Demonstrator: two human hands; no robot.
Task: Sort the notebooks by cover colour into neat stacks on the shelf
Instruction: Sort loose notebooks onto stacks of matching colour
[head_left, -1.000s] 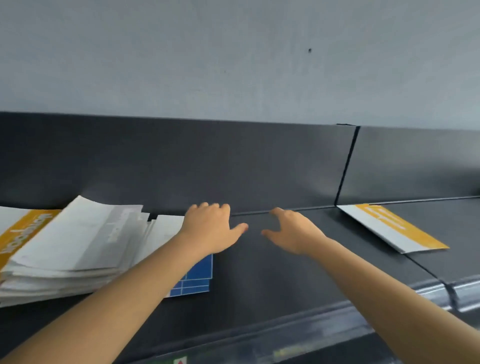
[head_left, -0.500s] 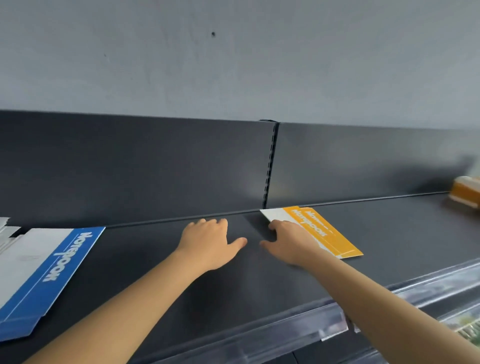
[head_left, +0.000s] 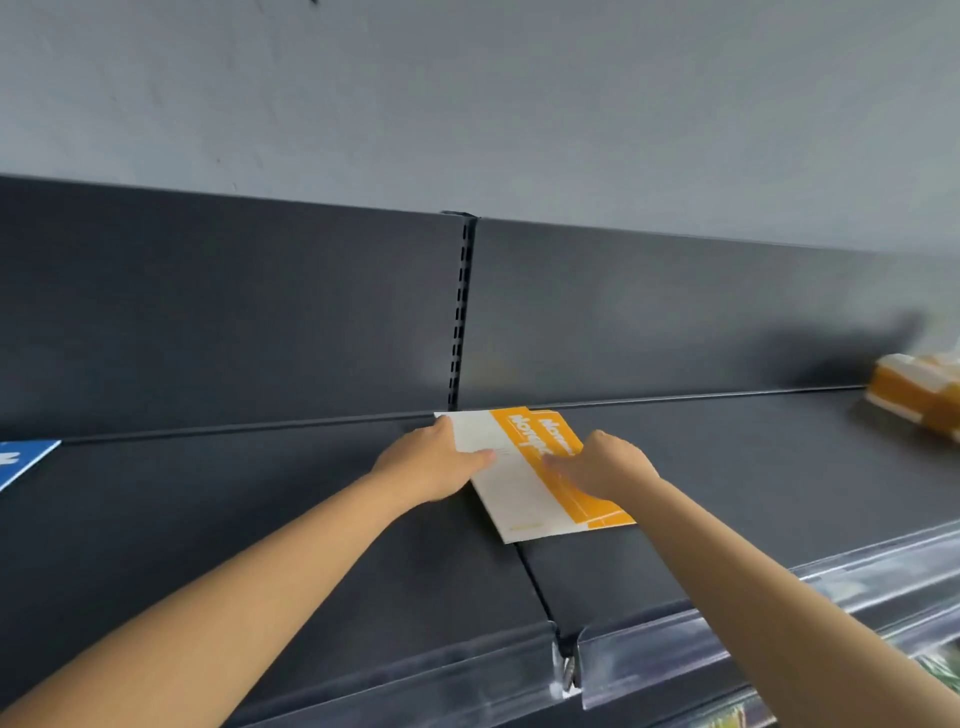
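Two orange-and-white notebooks (head_left: 524, 499) lie overlapped, slightly offset, on the dark shelf (head_left: 260, 519) at its middle seam, against the back panel. My left hand (head_left: 428, 467) sits at their left edge, with its thumb flat on the white part of the top cover. My right hand (head_left: 605, 465) rests with straight fingers on the orange band. A blue notebook (head_left: 21, 460) shows only its corner at the far left of the shelf.
A slotted upright (head_left: 460, 312) divides the back panel just behind the notebooks. Orange-and-white packets (head_left: 919, 395) lie at the far right of the shelf. A clear plastic price strip (head_left: 727, 639) runs along the front edge. Grey wall above.
The view has swung right, and the big mixed pile on the left has left the frame. Both hands have come to rest on the orange notebooks, which now show two offset covers.
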